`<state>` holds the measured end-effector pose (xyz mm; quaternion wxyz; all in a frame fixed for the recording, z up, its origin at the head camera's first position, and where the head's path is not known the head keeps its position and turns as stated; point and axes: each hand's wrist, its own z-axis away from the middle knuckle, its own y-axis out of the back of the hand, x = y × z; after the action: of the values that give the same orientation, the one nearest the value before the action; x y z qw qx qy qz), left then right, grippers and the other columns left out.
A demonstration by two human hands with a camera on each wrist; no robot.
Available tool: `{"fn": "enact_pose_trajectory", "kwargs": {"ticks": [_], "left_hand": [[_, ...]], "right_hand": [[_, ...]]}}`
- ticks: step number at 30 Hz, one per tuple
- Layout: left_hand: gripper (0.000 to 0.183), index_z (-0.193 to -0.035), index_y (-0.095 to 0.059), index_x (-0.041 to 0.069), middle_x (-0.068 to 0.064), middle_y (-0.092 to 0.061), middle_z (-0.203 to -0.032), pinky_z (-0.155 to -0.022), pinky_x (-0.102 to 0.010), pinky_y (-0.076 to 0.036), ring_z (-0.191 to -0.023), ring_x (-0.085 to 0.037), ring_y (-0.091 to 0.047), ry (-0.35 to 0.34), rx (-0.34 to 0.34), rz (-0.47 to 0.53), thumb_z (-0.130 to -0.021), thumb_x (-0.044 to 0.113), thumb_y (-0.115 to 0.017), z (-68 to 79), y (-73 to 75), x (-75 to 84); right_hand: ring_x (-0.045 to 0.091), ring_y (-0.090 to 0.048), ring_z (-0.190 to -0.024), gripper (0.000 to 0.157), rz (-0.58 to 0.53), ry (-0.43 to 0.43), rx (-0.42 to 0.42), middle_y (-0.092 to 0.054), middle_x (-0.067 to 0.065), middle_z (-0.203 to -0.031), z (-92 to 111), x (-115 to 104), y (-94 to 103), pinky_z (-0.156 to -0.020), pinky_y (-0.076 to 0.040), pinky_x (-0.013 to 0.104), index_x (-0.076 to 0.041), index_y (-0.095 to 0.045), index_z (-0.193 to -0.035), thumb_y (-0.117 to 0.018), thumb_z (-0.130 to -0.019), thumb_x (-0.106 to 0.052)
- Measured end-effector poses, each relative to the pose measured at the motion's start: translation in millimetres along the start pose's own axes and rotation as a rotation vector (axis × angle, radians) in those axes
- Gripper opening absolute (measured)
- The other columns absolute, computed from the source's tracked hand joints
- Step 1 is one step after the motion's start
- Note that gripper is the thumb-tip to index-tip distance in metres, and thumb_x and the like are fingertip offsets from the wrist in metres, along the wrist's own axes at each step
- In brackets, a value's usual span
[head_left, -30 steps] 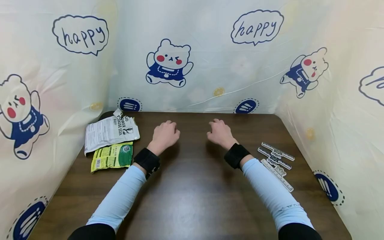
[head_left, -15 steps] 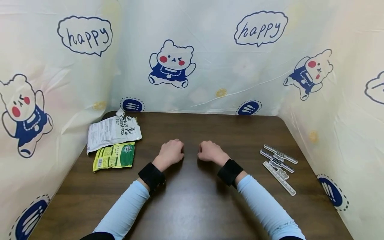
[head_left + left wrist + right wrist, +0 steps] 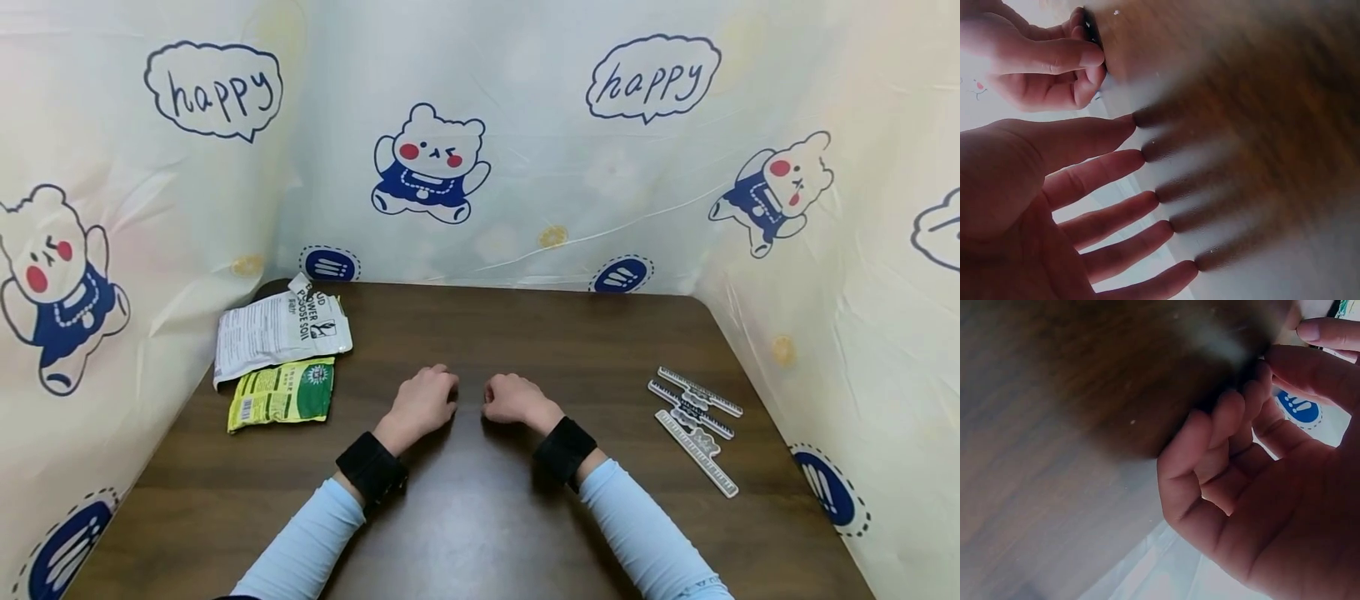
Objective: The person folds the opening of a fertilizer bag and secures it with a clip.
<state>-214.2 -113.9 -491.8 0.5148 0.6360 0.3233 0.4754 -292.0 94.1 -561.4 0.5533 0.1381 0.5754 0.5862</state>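
My left hand [image 3: 423, 402] rests its fingertips on the brown table [image 3: 480, 517]. In the left wrist view its fingers [image 3: 1116, 247] are long, spread and hold nothing. Just to the right, my right hand [image 3: 519, 400] touches the table too. Its fingers [image 3: 1188, 447] are loosely bent in the right wrist view, with nothing in them. A small gap parts the two hands. Left of them lie a white printed bag [image 3: 281, 329] and a yellow-green packet [image 3: 283, 393]. Over on the right are three clips with ruler-like marks: a far clip [image 3: 701, 392], a middle clip [image 3: 690, 408] and a near clip [image 3: 697, 454].
Part of a dark rounded object [image 3: 272, 288] shows behind the white bag. A pale curtain [image 3: 525, 167] with printed bears and lettering hangs along the back and both sides of the table. The white bag's lower edge meets the yellow-green packet.
Both hands have drawn back toward the person and come closer together, then settled on the table. The bags and clips lie as before; the head view has shifted slightly.
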Motion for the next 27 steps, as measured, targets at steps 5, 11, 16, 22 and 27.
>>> {"fn": "enact_pose_trajectory", "kwargs": {"ticks": [5, 11, 16, 22, 27], "left_hand": [[0.009, -0.100, -0.076, 0.012, -0.008, -0.064, -0.107, -0.072, -0.049, -0.057, -0.098, -0.032, -0.065, 0.003, 0.000, 0.009, -0.094, 0.015, -0.082, 1.3, -0.5, -0.1], [0.012, -0.104, -0.076, 0.012, -0.012, -0.066, -0.121, -0.076, -0.052, -0.057, -0.106, -0.034, -0.065, 0.001, -0.007, 0.033, -0.094, 0.017, -0.081, 1.6, 0.3, -1.8], [0.024, -0.117, -0.077, 0.010, -0.015, -0.064, -0.133, -0.089, -0.053, -0.056, -0.118, -0.035, -0.063, 0.008, -0.017, 0.069, -0.098, 0.022, -0.078, 11.1, 4.1, -11.4], [0.031, -0.127, -0.074, 0.004, -0.017, -0.064, -0.125, -0.089, -0.056, -0.054, -0.114, -0.038, -0.061, 0.076, 0.086, 0.042, -0.100, 0.019, -0.073, 26.5, 12.8, -30.2], [0.036, -0.130, -0.071, 0.001, -0.022, -0.061, -0.124, -0.086, -0.060, -0.053, -0.113, -0.043, -0.058, 0.149, 0.207, 0.023, -0.098, 0.016, -0.072, 44.3, 26.6, -52.6]], "right_hand": [[0.018, -0.049, -0.055, 0.022, 0.016, -0.018, 0.002, -0.050, -0.002, -0.062, -3.9, 3.2, -6.1, -0.051, -0.037, 0.033, -0.022, -0.065, -0.074, -0.069, -0.095, -0.031], [0.021, -0.048, -0.057, 0.021, 0.037, -0.050, 0.043, -0.049, 0.001, -0.064, 34.3, -38.6, 16.0, -0.053, -0.037, 0.035, -0.016, -0.063, -0.078, -0.066, -0.098, -0.023], [0.019, -0.047, -0.059, 0.018, 0.051, -0.041, 0.090, -0.051, 0.002, -0.069, 58.5, -66.2, 23.0, -0.057, -0.036, 0.034, -0.014, -0.060, -0.081, -0.064, -0.098, -0.017], [0.018, -0.050, -0.067, 0.016, 0.104, -0.033, 0.113, -0.054, 0.001, -0.077, 66.6, -69.5, 19.9, -0.062, -0.038, 0.033, -0.014, -0.059, -0.085, -0.062, -0.101, -0.016], [0.019, -0.050, -0.069, 0.016, 0.117, -0.023, 0.102, -0.054, 0.003, -0.078, 70.8, -68.9, 21.6, -0.063, -0.038, 0.034, -0.014, -0.059, -0.087, -0.062, -0.103, -0.014]]}}
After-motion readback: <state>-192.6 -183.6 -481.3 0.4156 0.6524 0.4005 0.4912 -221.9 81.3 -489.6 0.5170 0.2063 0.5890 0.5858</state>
